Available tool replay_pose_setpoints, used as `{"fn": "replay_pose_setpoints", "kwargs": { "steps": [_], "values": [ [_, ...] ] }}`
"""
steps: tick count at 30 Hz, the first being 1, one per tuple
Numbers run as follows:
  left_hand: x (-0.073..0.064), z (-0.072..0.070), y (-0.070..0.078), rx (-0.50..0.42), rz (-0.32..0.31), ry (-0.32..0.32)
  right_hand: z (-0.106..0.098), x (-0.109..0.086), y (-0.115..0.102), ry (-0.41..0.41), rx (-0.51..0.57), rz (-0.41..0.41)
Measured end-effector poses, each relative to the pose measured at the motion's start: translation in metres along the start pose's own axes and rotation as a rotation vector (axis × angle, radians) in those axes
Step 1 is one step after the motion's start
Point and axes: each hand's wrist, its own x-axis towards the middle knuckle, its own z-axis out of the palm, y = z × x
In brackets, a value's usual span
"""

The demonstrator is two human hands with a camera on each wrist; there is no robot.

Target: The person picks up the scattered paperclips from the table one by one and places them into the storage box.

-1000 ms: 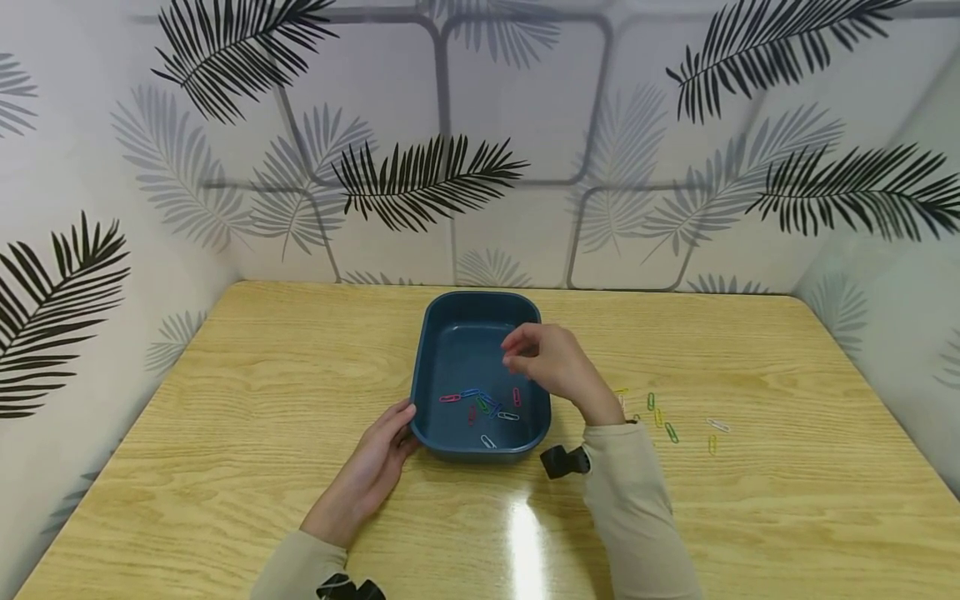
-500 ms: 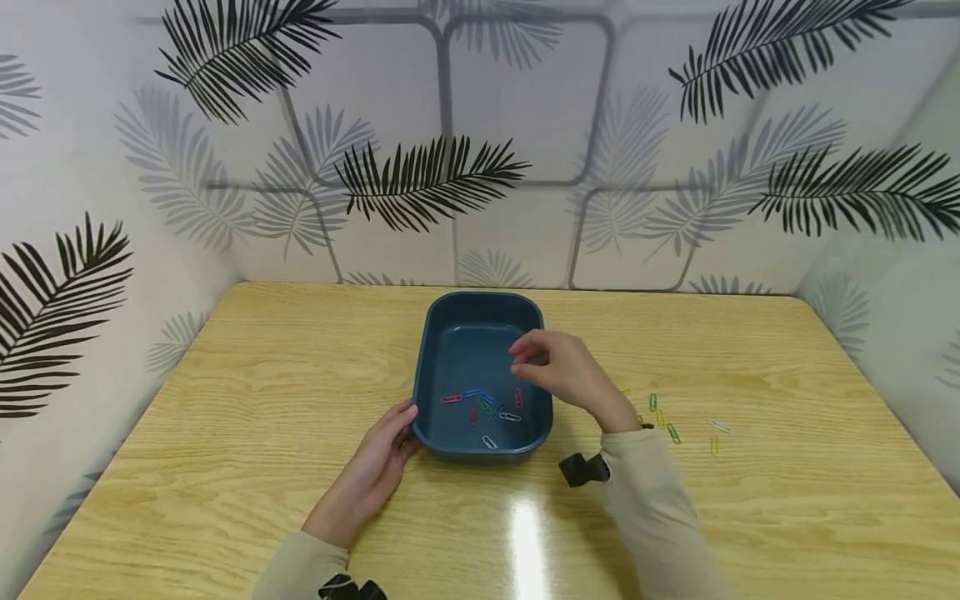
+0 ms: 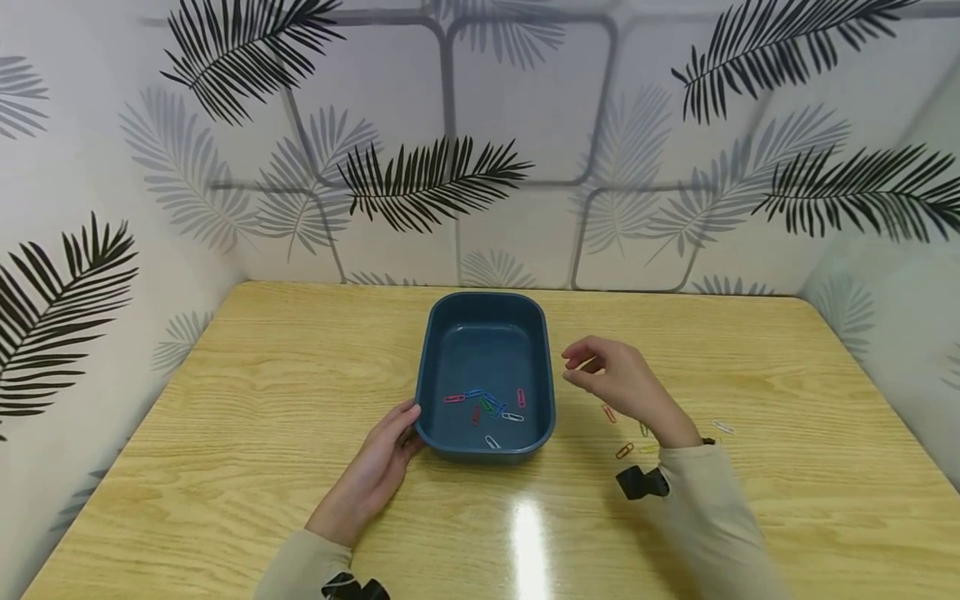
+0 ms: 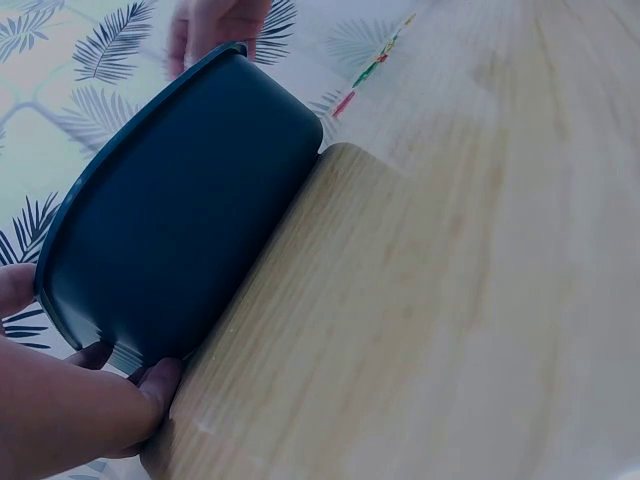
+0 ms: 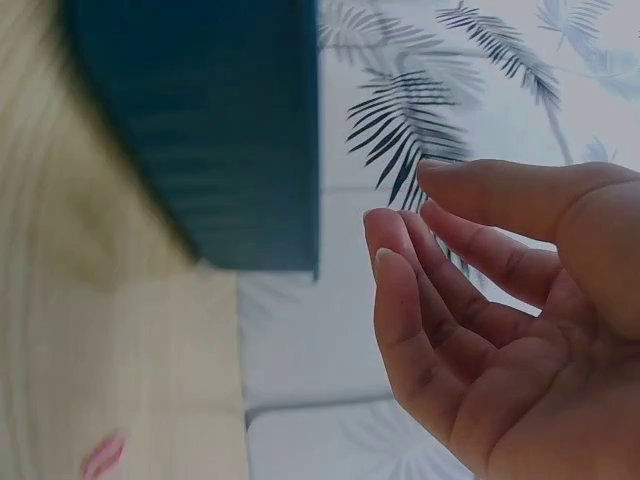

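A person's left hand [image 3: 378, 458] grips the near left corner of a dark blue, rectangular tray with rounded corners [image 3: 483, 350], the thumb at the rim and the other fingers against the outer wall; the tray stands on a pale yellow, wood-grained counter [image 3: 300, 375]; the right hand [image 3: 622, 383] hangs in the air just to the right of the tray, its fingers loosely bent with the thumb apart from the forefinger, and it holds nothing (the right wrist view shows the bare palm side); inside the tray, small bent-wire paper clips lie scattered over the near half of the floor: a pink clip [image 3: 454, 398] at the left, blue clips [image 3: 490, 399] and a green clip [image 3: 487, 407] bunched in the middle, a dark red clip [image 3: 476, 416] beside them, a second pink clip [image 3: 521, 397] near the right wall and two white clips closer to the near end; more clips lie on the counter below and beyond the right forearm, among them an orange clip [image 3: 624, 451] and a separate white clip [image 3: 723, 427]; the forearm may hide others; behind the counter rises a whitish wall covering [image 3: 517, 100] printed with dark and grey fronds.
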Motion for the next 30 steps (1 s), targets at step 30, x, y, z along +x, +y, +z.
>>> {"fn": "replay_pose_setpoints", "kwargs": {
  "steps": [30],
  "values": [
    [0.000, 0.002, 0.000, -0.001, 0.007, 0.017, -0.043, -0.050, 0.076, -0.167, -0.171, 0.126]
  ]
}}
